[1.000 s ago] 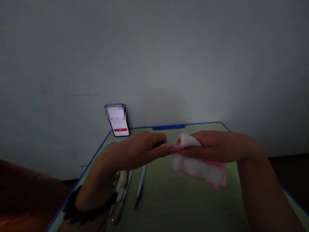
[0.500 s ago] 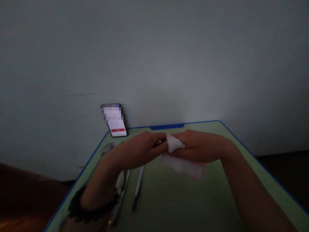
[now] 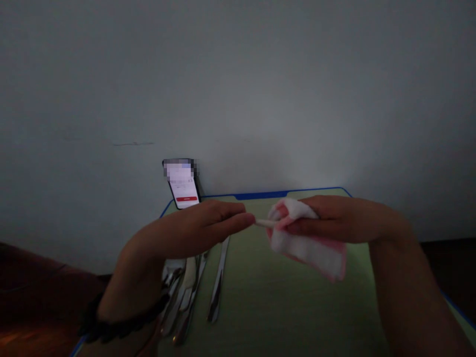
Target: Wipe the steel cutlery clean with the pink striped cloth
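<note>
A dim room: a pale green table (image 3: 282, 307) with a blue edge stands pushed up to a bare grey-white wall (image 3: 260, 99), and a dark reddish floor (image 3: 37, 297) shows at the left.

Both my hands meet above the middle of the table. My left hand (image 3: 186, 233) is closed narrow, fingertips pinched on one end of a thin pale piece (image 3: 265, 222). Only a short stretch of it shows between the hands, too dim to tell what it is. My right hand (image 3: 334, 218) is closed around a cloth (image 3: 308, 248), white with a pink border. The cloth is bunched over the piece's other end, and its loose part hangs below my fingers, clear of the table.

By count there is one cloth and one phone (image 3: 184, 186), which is lit and propped against the wall at the table's far left corner. One knife (image 3: 219, 277) lies alone, pointing away from me. A cluster of cutlery (image 3: 182, 292) lies just left of it, at least three pieces, overlapping. My left wrist, ringed by one dark bracelet (image 3: 122, 325), covers part of the cluster, so I cannot settle the exact number. The right half of the table lies partly under my right forearm.
</note>
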Motion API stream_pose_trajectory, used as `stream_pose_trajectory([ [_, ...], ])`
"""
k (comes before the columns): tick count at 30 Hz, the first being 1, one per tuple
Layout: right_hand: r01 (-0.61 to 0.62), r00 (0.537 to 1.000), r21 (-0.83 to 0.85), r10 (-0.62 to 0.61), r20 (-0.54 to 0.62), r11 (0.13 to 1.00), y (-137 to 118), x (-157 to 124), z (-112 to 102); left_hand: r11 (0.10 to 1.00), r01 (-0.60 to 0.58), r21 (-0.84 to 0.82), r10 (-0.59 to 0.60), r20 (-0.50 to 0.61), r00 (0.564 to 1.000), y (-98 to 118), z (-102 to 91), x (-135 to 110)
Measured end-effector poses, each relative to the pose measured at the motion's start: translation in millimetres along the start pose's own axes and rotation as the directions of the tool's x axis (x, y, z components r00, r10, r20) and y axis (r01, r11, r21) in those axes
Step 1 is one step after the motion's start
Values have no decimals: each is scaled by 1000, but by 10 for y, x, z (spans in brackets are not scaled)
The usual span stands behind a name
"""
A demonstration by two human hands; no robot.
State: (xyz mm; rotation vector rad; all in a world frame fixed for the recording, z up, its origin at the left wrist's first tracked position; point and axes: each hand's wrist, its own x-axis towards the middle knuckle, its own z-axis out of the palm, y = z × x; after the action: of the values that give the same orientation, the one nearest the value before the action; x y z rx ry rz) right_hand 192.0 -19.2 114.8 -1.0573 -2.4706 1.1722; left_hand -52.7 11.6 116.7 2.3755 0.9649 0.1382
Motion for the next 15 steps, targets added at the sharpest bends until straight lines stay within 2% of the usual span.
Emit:
stream_pose_trajectory([
  [5, -31, 997, -21, 30, -72, 999, 22, -5, -10, 993, 95, -66, -93, 31, 995, -127, 14, -11],
  [8, -70, 997, -53, 68, -41, 996, 19, 36, 3, 990, 111, -82, -105, 75, 992, -161, 76, 54],
  [12, -57, 998, -132, 53, -36, 990, -5, 92, 58, 987, 100, -129, -77, 175, 982, -141, 122, 122],
  [15, -27, 1000, -188, 25, -15, 982, 1, 101, 75, 982, 152, -110, -130, 190, 973, -144, 85, 104],
])
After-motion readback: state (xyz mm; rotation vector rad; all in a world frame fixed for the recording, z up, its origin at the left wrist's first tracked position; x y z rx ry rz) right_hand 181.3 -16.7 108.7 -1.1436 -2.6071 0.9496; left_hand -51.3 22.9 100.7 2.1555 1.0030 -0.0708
